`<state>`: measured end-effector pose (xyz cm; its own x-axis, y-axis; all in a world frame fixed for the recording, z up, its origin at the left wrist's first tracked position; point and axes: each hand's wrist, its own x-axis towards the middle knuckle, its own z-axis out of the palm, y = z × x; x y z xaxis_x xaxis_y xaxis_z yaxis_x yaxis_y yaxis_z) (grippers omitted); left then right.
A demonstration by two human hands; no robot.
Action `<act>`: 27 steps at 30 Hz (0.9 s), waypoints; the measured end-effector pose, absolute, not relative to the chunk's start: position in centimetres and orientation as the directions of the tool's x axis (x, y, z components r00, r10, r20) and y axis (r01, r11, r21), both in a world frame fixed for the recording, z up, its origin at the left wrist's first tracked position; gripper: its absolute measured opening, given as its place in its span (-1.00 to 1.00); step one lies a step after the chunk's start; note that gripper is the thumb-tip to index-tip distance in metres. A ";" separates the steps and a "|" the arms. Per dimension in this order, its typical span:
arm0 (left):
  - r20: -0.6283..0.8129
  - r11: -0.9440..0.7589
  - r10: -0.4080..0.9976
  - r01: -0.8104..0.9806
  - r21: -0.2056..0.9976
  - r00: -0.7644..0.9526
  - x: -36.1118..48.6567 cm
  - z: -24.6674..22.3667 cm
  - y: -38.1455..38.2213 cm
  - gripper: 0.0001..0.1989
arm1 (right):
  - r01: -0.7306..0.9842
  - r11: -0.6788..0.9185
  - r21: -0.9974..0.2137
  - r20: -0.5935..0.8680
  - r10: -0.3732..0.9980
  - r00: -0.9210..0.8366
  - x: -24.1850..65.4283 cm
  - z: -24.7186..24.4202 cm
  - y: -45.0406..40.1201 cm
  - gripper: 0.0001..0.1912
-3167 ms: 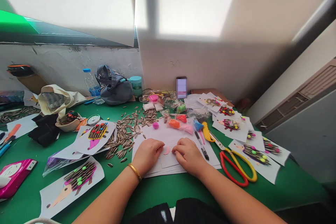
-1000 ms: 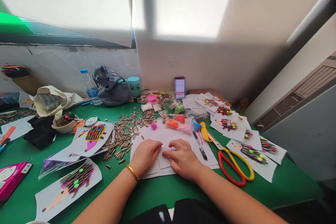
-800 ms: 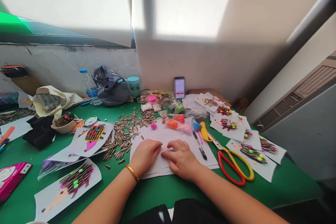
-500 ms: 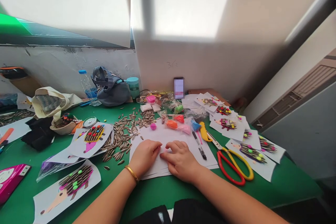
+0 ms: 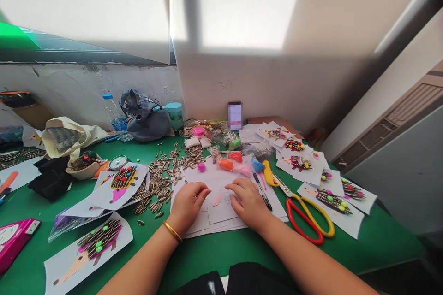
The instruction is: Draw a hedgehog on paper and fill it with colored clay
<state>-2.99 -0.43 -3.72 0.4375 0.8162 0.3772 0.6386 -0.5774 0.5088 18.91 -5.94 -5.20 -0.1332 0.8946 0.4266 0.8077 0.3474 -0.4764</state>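
Observation:
A small white card (image 5: pixel 226 212) lies on a stack of white paper (image 5: pixel 197 231) in front of me. Printed on it is a hedgehog outline, with pink modelling clay on its snout (image 5: pixel 217 199). My left hand (image 5: pixel 188 203), wearing a gold bangle, is left of the card with thumb and forefinger pinched together; whatever is between them is too small to make out. Over the card's right side rests my right hand (image 5: pixel 249 203), its fingers curved and thumb apart, covering part of the drawing. A magenta clay ball (image 5: pixel 201 167) sits beyond on the paper.
Sunflower seeds (image 5: pixel 161 177) are heaped left of the paper. Clay packets (image 5: pixel 226 163), a black pen (image 5: pixel 265 196) and large scissors (image 5: pixel 304 209) lie beyond and right. Finished hedgehog cards (image 5: pixel 332 203) spread at right, more (image 5: pixel 121 184) at left. A phone (image 5: pixel 236 116) leans on the wall.
My hands have moved apart: the right one shifted right and up, the left slightly left. The card's pink snout and outline now show between them.

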 end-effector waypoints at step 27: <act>0.437 -0.619 0.785 0.585 0.524 0.439 -2.9 -3.4 -0.5 -0.78 | 0.833 0.307 -0.460 0.368 0.920 -0.136 18.7 -5.4 -6.0 -0.65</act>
